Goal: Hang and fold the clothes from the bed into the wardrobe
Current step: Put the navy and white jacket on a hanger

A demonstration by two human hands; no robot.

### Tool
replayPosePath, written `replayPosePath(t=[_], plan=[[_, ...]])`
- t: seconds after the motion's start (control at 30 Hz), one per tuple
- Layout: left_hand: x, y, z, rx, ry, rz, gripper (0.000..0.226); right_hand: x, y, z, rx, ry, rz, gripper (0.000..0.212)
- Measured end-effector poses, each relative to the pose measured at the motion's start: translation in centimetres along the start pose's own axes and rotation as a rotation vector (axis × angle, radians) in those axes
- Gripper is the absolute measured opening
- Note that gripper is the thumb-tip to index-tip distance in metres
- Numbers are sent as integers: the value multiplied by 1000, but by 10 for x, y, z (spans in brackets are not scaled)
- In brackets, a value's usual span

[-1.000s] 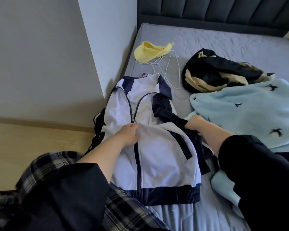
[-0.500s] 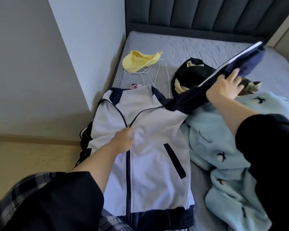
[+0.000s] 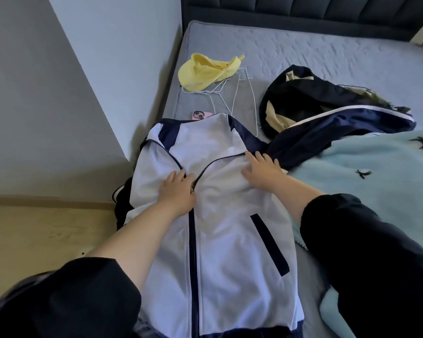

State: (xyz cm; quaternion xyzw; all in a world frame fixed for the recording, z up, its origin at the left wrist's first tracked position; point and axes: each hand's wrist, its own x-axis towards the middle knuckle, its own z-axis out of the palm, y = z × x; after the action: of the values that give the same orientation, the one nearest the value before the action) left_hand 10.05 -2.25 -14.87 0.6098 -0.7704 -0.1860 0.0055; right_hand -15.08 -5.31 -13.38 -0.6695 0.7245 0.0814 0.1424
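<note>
White-navy jacket (image 3: 230,215); yellow cap (image 3: 205,69); bird-print aqua blanket (image 3: 364,172).

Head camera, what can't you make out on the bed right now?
- Phone: head view, mostly under the jacket collar.
- Hangers: head view, partly under the yellow cap.
- Jacket hem: cut off by the bottom edge.
- Dark bundle: crumpled, its kind unclear.

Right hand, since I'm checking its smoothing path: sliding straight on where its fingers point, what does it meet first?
Flat on the white jacket, the right hand would first cross the open zipper edge just ahead, then probably the navy collar; wire hangers lie beyond.
</note>
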Motion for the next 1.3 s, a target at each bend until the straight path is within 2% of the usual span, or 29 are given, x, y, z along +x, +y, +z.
replayPosePath(t=[0.17,0.27,0.4,0.47,0.57,0.63,0.7,0.77,0.8,0.87,0.97,1.07,1.2,1.3], plan=[[36,-1,0,34,23,-60,57,9,6,39,153,-101,69,65],[58,2,10,-59,35,-94,57,27,7,34,309,-154,106,61],[70,-1,43,-90,83,-90,60,51,12,21,422,-56,234,33],[69,-7,56,-20,130,-40,64,57,5,24,414,62,306,23],[66,-10,62,8,229,12,67,55,-13,35,588,429,484,16],[67,-12,65,-17,271,23,68,53,-24,34,637,660,524,9],[69,-13,67,-34,296,35,69,55,-31,20,630,848,407,23],[72,-14,67,-27,306,47,70,67,-41,1,589,947,178,31],[73,-14,66,-20,311,48,71,77,-48,-9,595,918,81,32],[73,-15,65,-6,319,50,71,105,-63,-28,647,720,-11,29],[73,-15,65,-9,324,50,71,148,-77,-49,556,464,29,32],[74,-16,65,-26,330,49,71,169,-77,-56,461,365,109,36],[77,-17,66,-35,343,59,71,181,-76,-46,450,193,178,28],[78,-16,66,-49,348,60,71,180,-81,-46,363,149,210,30]])
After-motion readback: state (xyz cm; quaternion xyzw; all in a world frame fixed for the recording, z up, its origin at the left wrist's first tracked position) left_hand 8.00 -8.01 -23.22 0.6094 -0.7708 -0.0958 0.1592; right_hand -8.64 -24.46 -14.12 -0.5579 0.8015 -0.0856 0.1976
